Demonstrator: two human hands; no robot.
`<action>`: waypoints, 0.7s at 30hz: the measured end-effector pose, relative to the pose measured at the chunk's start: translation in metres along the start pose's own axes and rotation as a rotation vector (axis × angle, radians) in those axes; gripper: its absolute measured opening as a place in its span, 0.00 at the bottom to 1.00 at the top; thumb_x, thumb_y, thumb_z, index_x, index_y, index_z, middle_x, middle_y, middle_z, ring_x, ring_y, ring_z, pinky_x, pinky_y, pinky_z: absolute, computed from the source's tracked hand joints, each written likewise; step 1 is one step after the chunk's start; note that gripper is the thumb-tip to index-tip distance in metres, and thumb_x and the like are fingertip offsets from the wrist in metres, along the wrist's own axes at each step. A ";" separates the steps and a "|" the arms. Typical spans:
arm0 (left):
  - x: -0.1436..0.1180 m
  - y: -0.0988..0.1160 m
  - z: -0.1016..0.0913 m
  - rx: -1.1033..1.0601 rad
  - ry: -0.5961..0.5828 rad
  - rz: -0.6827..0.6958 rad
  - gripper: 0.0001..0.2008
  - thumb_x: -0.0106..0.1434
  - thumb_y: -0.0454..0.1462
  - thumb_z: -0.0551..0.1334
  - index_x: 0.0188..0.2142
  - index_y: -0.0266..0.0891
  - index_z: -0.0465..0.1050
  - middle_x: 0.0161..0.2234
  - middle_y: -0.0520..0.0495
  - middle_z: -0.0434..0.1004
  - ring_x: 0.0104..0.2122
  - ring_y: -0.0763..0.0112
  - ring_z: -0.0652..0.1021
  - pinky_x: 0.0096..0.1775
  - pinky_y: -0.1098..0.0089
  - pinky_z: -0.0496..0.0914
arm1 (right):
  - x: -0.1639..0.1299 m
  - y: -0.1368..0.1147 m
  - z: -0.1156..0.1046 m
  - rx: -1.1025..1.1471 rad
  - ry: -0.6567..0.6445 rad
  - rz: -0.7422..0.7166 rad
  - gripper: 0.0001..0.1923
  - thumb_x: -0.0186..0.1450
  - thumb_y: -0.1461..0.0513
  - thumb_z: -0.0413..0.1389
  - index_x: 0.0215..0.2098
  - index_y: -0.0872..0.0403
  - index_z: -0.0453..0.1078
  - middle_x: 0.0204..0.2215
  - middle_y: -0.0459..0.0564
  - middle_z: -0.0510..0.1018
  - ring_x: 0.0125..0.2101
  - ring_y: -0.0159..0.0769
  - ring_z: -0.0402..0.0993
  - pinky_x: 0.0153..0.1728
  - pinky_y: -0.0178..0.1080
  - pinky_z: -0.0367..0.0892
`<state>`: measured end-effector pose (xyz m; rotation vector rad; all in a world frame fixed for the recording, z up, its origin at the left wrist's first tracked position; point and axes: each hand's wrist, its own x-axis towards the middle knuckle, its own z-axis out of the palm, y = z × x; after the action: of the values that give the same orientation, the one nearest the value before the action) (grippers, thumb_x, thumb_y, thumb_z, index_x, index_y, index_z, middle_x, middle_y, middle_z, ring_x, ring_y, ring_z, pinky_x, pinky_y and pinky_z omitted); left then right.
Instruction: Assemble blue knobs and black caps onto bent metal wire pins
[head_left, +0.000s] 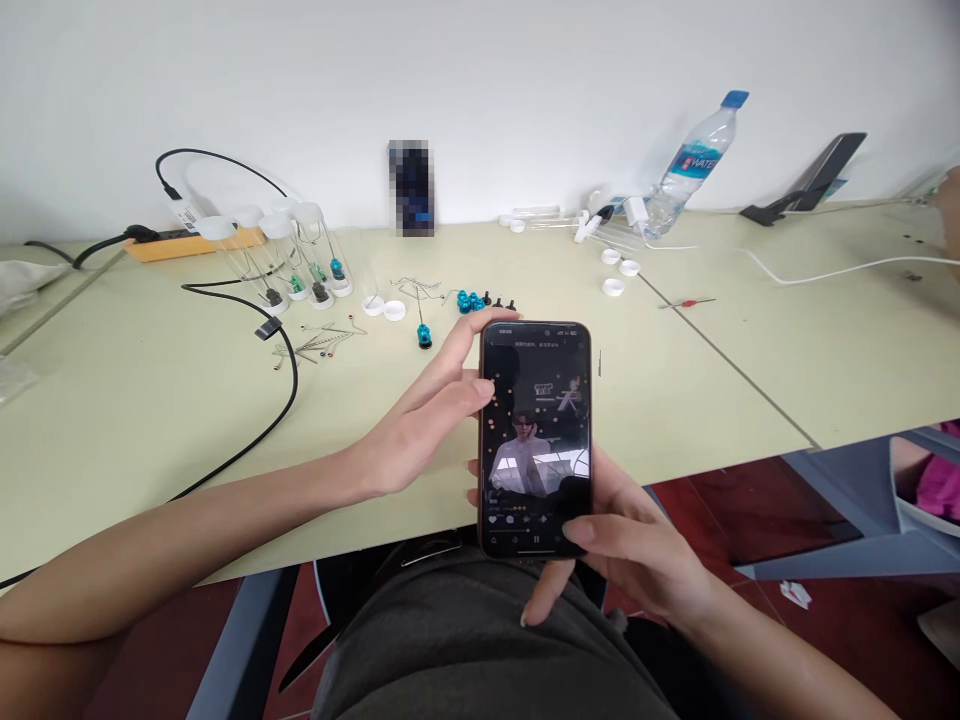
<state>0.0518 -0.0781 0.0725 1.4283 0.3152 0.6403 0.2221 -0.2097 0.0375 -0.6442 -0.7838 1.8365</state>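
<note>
The desk [712, 400] spans the view, with a plastic water bottle [694, 165] near its far edge, right of the middle. At the desk's near edge, the left hand [424, 420] and right hand [637, 540] hold a smartphone [536, 430]: the left fingers are clamped on its upper left corner, the right fingers wrap its lower back, thumb at the screen's lower right. Clear tubes [319, 270] stand toward the desk's far left corner; white caps [613, 287] lie before the bottle.

Phone screen [536, 440] glossy; bottle [694, 165] clear plastic; tabletop [645, 390] smooth.
</note>
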 end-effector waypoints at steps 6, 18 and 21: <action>0.001 0.001 0.000 0.020 0.023 0.004 0.22 0.65 0.41 0.54 0.59 0.50 0.57 0.29 0.51 0.70 0.27 0.69 0.70 0.31 0.67 0.66 | -0.001 -0.002 0.001 0.057 -0.030 0.005 0.47 0.59 0.74 0.50 0.69 0.40 0.34 0.60 0.54 0.66 0.54 0.50 0.70 0.36 0.53 0.79; 0.000 0.002 0.001 0.052 0.037 0.005 0.19 0.67 0.41 0.53 0.57 0.50 0.59 0.34 0.51 0.71 0.29 0.70 0.70 0.30 0.69 0.67 | -0.001 -0.002 0.000 0.025 -0.029 0.003 0.45 0.59 0.73 0.50 0.68 0.42 0.39 0.60 0.55 0.66 0.57 0.53 0.67 0.36 0.55 0.78; -0.001 0.004 0.002 0.089 0.061 0.002 0.17 0.68 0.41 0.53 0.56 0.49 0.59 0.38 0.50 0.71 0.32 0.70 0.72 0.36 0.68 0.68 | -0.001 -0.001 0.000 0.010 -0.035 -0.003 0.45 0.59 0.72 0.51 0.69 0.42 0.38 0.60 0.55 0.66 0.55 0.52 0.69 0.36 0.55 0.78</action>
<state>0.0518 -0.0802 0.0762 1.4964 0.3940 0.6798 0.2229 -0.2106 0.0385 -0.6060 -0.7978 1.8515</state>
